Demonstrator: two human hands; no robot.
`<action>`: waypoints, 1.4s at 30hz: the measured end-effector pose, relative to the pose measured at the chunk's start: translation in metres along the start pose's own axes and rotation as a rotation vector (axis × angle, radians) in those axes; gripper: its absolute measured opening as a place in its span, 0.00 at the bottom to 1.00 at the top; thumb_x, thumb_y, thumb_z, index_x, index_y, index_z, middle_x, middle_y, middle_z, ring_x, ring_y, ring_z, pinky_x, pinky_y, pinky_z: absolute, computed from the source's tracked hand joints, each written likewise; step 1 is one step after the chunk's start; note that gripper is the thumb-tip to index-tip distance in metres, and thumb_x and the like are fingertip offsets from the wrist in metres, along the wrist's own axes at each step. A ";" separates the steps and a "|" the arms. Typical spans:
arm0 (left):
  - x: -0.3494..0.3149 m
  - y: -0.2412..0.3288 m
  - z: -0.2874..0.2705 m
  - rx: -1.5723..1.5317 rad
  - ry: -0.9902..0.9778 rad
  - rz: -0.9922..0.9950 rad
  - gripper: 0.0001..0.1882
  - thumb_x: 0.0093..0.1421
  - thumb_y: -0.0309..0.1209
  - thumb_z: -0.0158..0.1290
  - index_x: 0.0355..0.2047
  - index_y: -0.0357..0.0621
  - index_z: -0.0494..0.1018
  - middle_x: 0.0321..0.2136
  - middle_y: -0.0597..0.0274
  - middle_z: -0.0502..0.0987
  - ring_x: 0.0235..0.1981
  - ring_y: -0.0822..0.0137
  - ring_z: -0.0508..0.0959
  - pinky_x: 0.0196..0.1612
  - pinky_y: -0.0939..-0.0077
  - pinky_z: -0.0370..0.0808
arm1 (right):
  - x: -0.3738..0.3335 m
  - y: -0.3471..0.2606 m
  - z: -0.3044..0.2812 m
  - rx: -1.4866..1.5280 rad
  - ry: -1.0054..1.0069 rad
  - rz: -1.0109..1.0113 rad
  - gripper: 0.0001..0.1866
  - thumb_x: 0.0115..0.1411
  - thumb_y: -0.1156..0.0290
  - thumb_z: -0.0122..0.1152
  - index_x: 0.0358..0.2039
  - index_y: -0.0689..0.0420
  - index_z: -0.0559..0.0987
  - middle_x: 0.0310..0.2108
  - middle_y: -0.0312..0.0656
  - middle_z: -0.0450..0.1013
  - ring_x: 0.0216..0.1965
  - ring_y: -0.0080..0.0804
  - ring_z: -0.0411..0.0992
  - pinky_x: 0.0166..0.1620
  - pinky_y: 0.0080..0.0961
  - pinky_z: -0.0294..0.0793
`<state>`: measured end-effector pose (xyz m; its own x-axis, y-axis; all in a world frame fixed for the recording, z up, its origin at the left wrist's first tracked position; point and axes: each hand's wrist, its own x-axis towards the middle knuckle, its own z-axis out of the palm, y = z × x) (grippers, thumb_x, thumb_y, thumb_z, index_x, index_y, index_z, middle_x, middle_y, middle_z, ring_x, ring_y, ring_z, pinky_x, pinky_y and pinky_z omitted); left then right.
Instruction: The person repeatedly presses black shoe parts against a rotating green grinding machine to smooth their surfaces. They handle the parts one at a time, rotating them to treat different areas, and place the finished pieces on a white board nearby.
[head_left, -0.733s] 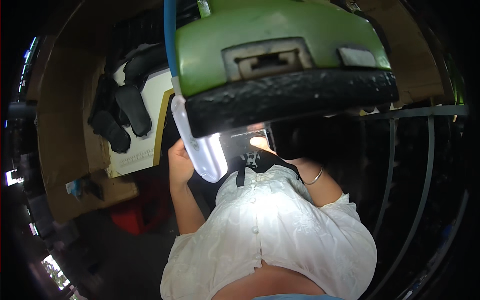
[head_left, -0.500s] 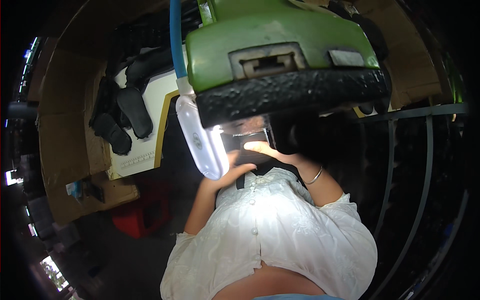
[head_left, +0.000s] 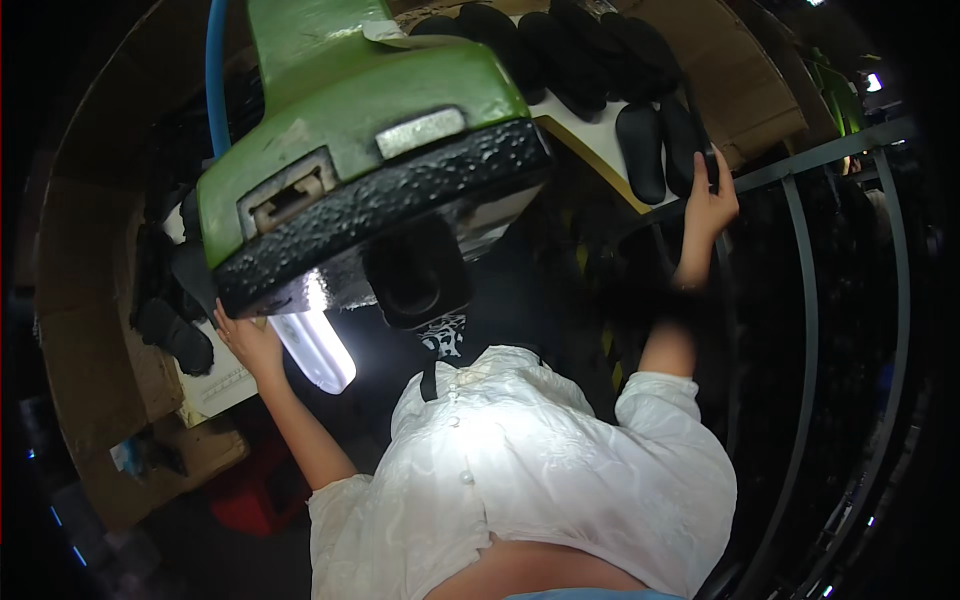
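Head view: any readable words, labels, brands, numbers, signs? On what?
None readable.
White board: ruler marks, too small and faint to read.
Green machine: pale plate, no legible text.
Patterned patch: black and white, too unclear to read as text.
Black soles: no text visible.

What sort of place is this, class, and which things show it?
Probably a shoe workshop: dark sole-shaped pieces lie near the person's right hand, with a big green machine and a lit lamp close by.
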<state>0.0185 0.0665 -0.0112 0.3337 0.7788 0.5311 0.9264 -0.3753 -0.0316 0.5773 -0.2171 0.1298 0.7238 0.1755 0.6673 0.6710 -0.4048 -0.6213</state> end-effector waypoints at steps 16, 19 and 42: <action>-0.001 0.162 -0.162 -1.184 0.039 -0.023 0.15 0.38 0.20 0.63 0.29 0.37 0.72 0.26 0.59 0.77 0.27 0.71 0.76 0.31 0.78 0.73 | -0.169 -0.111 0.036 0.503 -1.158 -0.121 0.34 0.44 0.67 0.70 0.53 0.59 0.67 0.53 0.46 0.65 0.54 0.35 0.64 0.53 0.30 0.65; -0.004 0.195 -0.162 -1.812 -0.595 -0.331 0.16 0.42 0.26 0.66 0.31 0.37 0.74 0.27 0.61 0.77 0.30 0.73 0.76 0.35 0.79 0.73 | -0.222 -0.119 0.040 1.002 -1.421 0.252 0.34 0.43 0.70 0.72 0.51 0.60 0.69 0.50 0.43 0.69 0.48 0.25 0.68 0.48 0.24 0.70; 0.005 0.204 -0.141 -1.425 -0.453 -0.145 0.17 0.51 0.31 0.60 0.40 0.36 0.73 0.21 0.64 0.72 0.24 0.70 0.73 0.27 0.77 0.69 | -0.142 -0.077 0.018 1.303 -1.135 0.568 0.22 0.36 0.81 0.65 0.37 0.67 0.76 0.34 0.42 0.75 0.35 0.27 0.74 0.42 0.22 0.72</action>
<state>0.1842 -0.0771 0.1046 0.5275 0.8363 0.1492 0.1026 -0.2371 0.9660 0.4258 -0.1947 0.0759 0.2570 0.9647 0.0576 -0.3892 0.1578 -0.9075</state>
